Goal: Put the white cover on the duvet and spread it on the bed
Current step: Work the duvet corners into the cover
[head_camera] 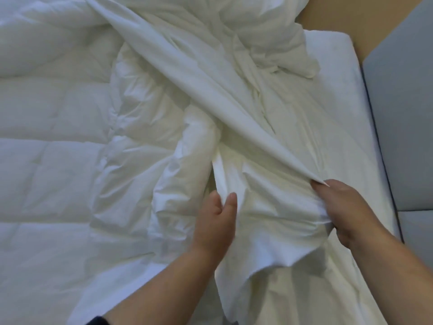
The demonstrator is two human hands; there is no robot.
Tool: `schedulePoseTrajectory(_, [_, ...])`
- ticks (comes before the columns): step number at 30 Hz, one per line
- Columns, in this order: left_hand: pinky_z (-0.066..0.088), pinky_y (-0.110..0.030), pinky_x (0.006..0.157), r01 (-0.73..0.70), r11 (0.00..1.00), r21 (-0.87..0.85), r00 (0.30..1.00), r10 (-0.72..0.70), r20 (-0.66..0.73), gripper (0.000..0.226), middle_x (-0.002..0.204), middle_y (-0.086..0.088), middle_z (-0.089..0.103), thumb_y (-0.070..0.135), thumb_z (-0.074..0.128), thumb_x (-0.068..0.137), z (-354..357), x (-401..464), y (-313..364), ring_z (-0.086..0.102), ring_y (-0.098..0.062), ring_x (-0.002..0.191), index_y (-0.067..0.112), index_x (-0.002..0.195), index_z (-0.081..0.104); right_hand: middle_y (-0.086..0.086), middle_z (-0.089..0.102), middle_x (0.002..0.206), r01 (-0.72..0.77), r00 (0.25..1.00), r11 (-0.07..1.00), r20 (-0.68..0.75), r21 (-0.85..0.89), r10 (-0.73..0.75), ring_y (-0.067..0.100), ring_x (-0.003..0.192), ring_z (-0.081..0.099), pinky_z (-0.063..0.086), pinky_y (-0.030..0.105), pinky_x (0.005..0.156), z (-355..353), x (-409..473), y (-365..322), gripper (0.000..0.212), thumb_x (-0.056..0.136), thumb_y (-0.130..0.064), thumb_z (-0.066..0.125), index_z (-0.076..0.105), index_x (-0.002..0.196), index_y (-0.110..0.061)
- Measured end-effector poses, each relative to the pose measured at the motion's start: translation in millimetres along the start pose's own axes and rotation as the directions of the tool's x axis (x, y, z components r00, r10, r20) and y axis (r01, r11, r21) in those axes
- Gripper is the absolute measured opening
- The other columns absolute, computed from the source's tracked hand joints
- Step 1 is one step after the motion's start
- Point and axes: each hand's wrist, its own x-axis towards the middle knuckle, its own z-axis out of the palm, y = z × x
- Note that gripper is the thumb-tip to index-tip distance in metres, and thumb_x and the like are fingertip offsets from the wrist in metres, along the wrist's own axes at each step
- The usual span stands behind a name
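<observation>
Gripping the white cover (269, 141) between both hands' curled fingers (318, 186) (duvet (58, 137) left of them)

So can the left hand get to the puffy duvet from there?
Probably yes. The left hand pinches the white cover, right beside the quilted duvet. Nothing lies between them, though it would have to let go of the cover first.
</observation>
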Motion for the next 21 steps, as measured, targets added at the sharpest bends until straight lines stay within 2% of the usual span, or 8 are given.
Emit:
schedulePoseTrajectory(4, [0.031,-0.018,0.051,-0.072,0.994,-0.077,0.997,0.070,-0.018,0.048,0.051,0.015,0.032,0.029,0.058,0.097,-33.7,-38.6,41.2,0.030,-0.004,0.050,0.024,0.059,0.029,0.005,0.061,0.117,0.057,0.998,0.977,-0.017,-0.205,-0.062,0.026,0.097,0.062,0.050,0.041,0.082,18.4,-25.7,-20.5,0.028,0.094,-0.042,0.060,0.057,0.116,-0.025])
schedulePoseTrajectory(8, [0.043,-0.036,0.059,-0.270,0.958,0.100,0.935,0.236,0.266,0.040,0.057,0.007,0.042,0.061,0.045,0.082,-53.6,-82.8,71.2,0.041,-0.013,0.057,0.024,0.068,0.041,-0.003,0.052,0.132,0.321,0.943,0.893,0.021,-0.315,-0.332,0.016,0.115,0.056,0.047,0.038,0.093,36.7,-82.4,-54.8,0.054,0.089,-0.057,0.061,0.049,0.134,-0.029])
schedulePoseTrajectory(10, [0.040,-0.037,0.061,-0.370,0.908,0.197,0.859,0.253,0.444,0.038,0.059,0.008,0.042,0.068,0.037,0.078,-61.5,-113.4,86.9,0.039,-0.010,0.057,0.031,0.067,0.041,-0.006,0.063,0.117,0.304,0.934,0.932,0.256,-0.199,-0.250,0.011,0.100,0.061,0.049,0.033,0.085,48.3,-117.7,-78.2,0.049,0.087,-0.063,0.061,0.059,0.122,-0.028])
schedulePoseTrajectory(12, [0.036,-0.032,0.059,-0.484,0.836,0.258,0.743,0.237,0.625,0.037,0.059,0.007,0.040,0.067,0.037,0.082,-70.2,-148.2,108.2,0.039,-0.010,0.057,0.035,0.065,0.042,-0.004,0.064,0.100,0.314,0.889,0.896,0.428,-0.313,-0.162,0.012,0.088,0.059,0.045,0.029,0.074,57.8,-147.7,-95.4,0.047,0.087,-0.058,0.065,0.061,0.111,-0.018])
schedulePoseTrajectory(16, [0.032,-0.021,0.058,-0.715,0.641,0.280,0.481,0.161,0.862,0.033,0.079,-0.002,0.050,0.039,0.040,0.105,-102.9,-202.8,131.7,0.040,-0.018,0.073,0.013,0.093,0.056,0.005,0.064,0.102,0.425,0.901,0.736,0.323,-0.528,-0.288,0.022,0.091,0.061,0.043,0.030,0.072,62.0,-190.8,-100.6,0.025,0.098,-0.032,0.056,0.061,0.110,-0.010])
schedulePoseTrajectory(18, [0.034,-0.028,0.062,-0.731,0.649,0.211,0.403,0.161,0.901,0.031,0.075,0.007,0.052,0.035,0.039,0.106,-125.5,-209.2,130.6,0.042,-0.014,0.071,0.013,0.091,0.056,0.005,0.061,0.092,0.465,0.884,0.720,0.315,-0.516,-0.345,0.021,0.081,0.058,0.041,0.033,0.071,54.6,-214.1,-88.5,0.021,0.101,-0.031,0.049,0.057,0.097,-0.012])
schedulePoseTrajectory(19, [0.036,-0.027,0.066,-0.682,0.710,0.173,0.413,0.179,0.893,0.030,0.069,0.011,0.051,0.036,0.042,0.104,-135.6,-206.7,126.1,0.043,-0.009,0.068,0.018,0.083,0.055,0.004,0.056,0.084,0.477,0.878,0.726,0.317,-0.495,-0.359,0.019,0.073,0.053,0.039,0.033,0.067,49.2,-227.1,-80.5,0.022,0.102,-0.030,0.048,0.052,0.089,-0.013])
schedulePoseTrajectory(21, [0.043,-0.030,0.071,-0.419,0.903,0.100,0.617,0.202,0.760,0.030,0.066,0.011,0.051,0.037,0.045,0.096,-150.1,-189.2,112.1,0.047,-0.010,0.067,0.023,0.073,0.056,0.003,0.055,0.079,0.501,0.861,0.757,0.328,-0.419,-0.388,0.016,0.067,0.051,0.041,0.033,0.066,34.5,-255.0,-64.2,0.024,0.100,-0.034,0.050,0.053,0.090,-0.012])
